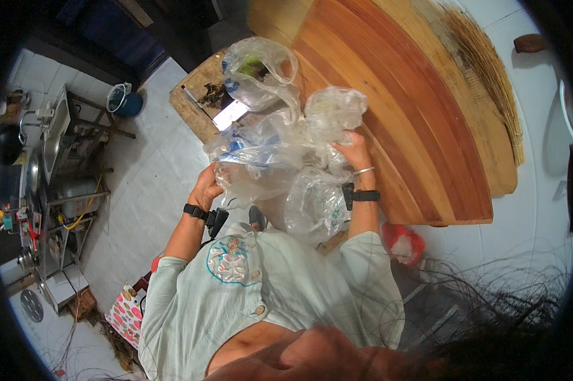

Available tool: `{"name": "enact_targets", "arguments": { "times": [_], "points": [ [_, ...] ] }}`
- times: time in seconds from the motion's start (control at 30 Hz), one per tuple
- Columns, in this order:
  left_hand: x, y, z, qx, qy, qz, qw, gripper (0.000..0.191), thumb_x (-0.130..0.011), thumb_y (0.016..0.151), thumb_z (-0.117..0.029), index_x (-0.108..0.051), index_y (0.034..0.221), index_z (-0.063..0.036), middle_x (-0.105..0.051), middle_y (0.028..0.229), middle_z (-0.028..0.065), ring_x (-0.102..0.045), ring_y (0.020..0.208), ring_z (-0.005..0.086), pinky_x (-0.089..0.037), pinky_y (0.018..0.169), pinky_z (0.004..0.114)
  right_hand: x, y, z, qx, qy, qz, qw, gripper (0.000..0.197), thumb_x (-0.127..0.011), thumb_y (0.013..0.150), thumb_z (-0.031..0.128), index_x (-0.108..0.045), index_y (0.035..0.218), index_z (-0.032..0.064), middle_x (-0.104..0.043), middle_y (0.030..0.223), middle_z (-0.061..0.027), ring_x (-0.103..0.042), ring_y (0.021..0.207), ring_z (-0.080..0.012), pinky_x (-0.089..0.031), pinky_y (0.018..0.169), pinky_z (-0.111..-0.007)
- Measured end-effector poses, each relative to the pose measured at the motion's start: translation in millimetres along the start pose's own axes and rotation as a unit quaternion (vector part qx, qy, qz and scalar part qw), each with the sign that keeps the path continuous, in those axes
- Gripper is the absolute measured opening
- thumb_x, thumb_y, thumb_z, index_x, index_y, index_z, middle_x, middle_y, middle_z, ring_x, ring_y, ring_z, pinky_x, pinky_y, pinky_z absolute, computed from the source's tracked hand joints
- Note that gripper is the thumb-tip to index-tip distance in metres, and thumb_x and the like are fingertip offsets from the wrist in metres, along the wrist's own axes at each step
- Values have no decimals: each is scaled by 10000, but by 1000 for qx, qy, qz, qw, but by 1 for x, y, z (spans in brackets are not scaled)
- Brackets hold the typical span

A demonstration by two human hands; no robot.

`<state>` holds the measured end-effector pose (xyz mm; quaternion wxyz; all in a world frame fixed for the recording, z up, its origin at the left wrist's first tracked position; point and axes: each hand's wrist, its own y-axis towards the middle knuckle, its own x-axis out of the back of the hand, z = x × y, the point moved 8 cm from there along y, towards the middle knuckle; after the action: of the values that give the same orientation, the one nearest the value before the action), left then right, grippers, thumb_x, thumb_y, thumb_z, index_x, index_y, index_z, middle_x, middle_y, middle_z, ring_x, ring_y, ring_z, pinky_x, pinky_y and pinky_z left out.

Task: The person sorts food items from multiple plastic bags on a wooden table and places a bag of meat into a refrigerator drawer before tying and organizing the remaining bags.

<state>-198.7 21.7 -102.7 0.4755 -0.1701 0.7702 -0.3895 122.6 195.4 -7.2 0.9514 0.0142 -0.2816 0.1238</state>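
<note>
Near the table's edge, my left hand (pixel 208 183) grips the edge of a clear plastic bag with blue marks (pixel 253 147). My right hand (pixel 354 150) is closed on a crumpled clear plastic bag (pixel 336 109), its fingers partly hidden by the film. Another translucent bag (pixel 317 202) hangs or lies below my right wrist. Farther off stands a plastic bag with handles (pixel 262 90), and something green (pixel 251 69) shows through its film. The bags overlap, so where one ends and another starts is hard to see.
Wooden boards (pixel 410 119) lean on the right, with a straw broom (pixel 491 71) behind them. Beside the bags, a white-screened phone (pixel 230 115) and a dark dried clump (pixel 216 96) rest on the worn wooden table (pixel 184 97). At left are a metal sink (pixel 58 133) and a blue bucket (pixel 129 105).
</note>
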Motion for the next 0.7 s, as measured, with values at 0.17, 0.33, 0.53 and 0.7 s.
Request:
{"name": "enact_targets", "arguments": {
  "times": [0.17, 0.33, 0.53, 0.7],
  "points": [
    [13, 5, 1, 1, -32, -50, 998, 300, -274, 882, -152, -436, 1023, 57, -521, 930, 185, -544, 785, 256, -486, 676, 346, 31, -24, 27, 34, 17, -33, 999, 297, -661, 614, 60, -572, 886, -16, -599, 827, -131, -563, 772, -194, -439, 706, -292],
    [-8, 28, 6, 41, 24, 19, 999, 305, -272, 888, -161, -431, 1040, 50, -503, 1012, 209, -530, 860, 288, -457, 751, 391, -13, -59, 126, 167, 226, 54, 958, 230, -573, 699, 77, -560, 909, -17, -590, 865, -132, -549, 814, -191, -422, 742, -284],
    [-42, 26, -18, 21, 57, 135, 989, 295, -356, 874, -175, -456, 1065, 26, -553, 967, 141, -569, 823, 206, -488, 724, 325, -202, -58, 50, 22, -216, 277, 936, 243, -550, 708, 98, -555, 925, -10, -575, 899, -150, -542, 837, -216, -416, 759, -305],
    [25, 39, -33, 55, 159, 125, 978, 228, -370, 860, -176, -504, 944, -12, -577, 838, 77, -539, 610, 139, -462, 496, 250, -251, -53, -1, -24, -335, 309, 890, 254, -531, 715, 116, -552, 939, -3, -563, 927, -165, -537, 856, -236, -411, 773, -322]
  ]
}}
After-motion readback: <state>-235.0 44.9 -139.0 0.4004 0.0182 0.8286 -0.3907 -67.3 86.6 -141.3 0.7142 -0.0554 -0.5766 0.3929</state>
